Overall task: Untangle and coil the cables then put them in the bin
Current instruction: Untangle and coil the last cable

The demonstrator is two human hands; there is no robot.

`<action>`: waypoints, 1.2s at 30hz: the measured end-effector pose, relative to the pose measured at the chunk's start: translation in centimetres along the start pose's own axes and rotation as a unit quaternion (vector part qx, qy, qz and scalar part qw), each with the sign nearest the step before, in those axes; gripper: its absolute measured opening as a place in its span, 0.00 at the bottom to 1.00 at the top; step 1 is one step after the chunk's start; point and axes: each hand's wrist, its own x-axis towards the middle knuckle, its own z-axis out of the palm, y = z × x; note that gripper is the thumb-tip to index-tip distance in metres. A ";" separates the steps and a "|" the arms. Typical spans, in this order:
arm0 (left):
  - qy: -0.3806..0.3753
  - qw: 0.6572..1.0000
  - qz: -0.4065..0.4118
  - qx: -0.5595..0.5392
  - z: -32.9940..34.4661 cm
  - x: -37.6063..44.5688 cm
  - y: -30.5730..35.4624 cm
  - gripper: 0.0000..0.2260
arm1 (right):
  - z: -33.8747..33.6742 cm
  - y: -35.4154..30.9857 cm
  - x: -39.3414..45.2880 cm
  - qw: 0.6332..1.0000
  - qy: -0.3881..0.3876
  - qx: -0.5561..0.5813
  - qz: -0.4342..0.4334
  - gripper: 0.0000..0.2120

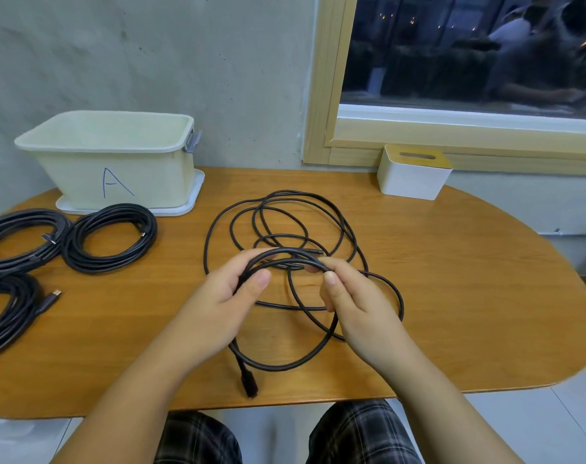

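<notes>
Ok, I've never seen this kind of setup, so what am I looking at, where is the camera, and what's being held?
There is no machine here: a person works with bare hands. The single picture comes from a camera worn on the head, looking forward and down, so the arms reach in from the bottom. The left hand and right hand both grip a loop of the loose black cable, which sprawls across the wooden table with one plug near the front edge. On the left lie coiled cables, already wound. Behind them stands a cream bin marked A; nothing shows above its rim, though its bottom is out of sight. A white tissue box stands under the window.
</notes>
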 end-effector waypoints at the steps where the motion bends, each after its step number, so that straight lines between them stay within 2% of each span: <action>1: 0.003 1.000 0.011 0.007 -0.1 0.0 0.1 0.15 | -0.1 0.0 0.0 1.000 0.010 -0.008 -0.008 0.10; 3: 0.019 0.999 0.031 0.025 -0.2 -0.2 0.4 0.15 | -0.4 0.2 0.2 0.998 0.028 -0.043 -0.028 0.11; 6: 0.034 0.996 0.018 0.077 -0.8 -0.6 0.9 0.17 | -0.8 0.3 0.4 0.995 0.032 -0.087 -0.026 0.12; 11: 0.023 0.986 0.027 0.163 -1.8 -1.0 0.5 0.14 | -1.2 0.3 0.7 0.989 0.055 -0.134 -0.044 0.09; 14: 0.052 0.992 0.035 0.112 -1.7 -1.1 1.2 0.14 | -1.2 -0.1 0.8 0.994 0.044 -0.100 -0.025 0.07; 17: 0.086 0.996 0.023 0.031 -1.5 -0.7 1.4 0.13 | -0.9 -0.4 0.5 0.999 0.001 -0.049 0.011 0.06; 20: 0.113 0.992 0.029 -0.056 -1.4 -0.5 1.2 0.12 | -0.4 -0.3 0.1 0.998 -0.052 0.007 0.024 0.14; 26: 0.126 0.989 0.045 -0.065 -2.0 -0.7 1.1 0.11 | -0.1 -0.3 -0.4 0.991 -0.087 0.092 0.033 0.13; 29: 0.119 0.992 0.036 -0.025 -2.4 -1.0 0.9 0.12 | -0.2 -0.7 -0.2 0.994 -0.063 0.081 0.026 0.13; 33: 0.107 0.991 0.048 0.067 -2.6 -1.2 0.9 0.10 | 0.0 -1.2 -0.1 0.997 -0.048 0.054 0.008 0.13; 36: 0.112 0.986 0.052 0.113 -2.2 -1.3 0.8 0.14 | -0.1 -1.5 -0.1 0.998 -0.042 0.047 0.006 0.13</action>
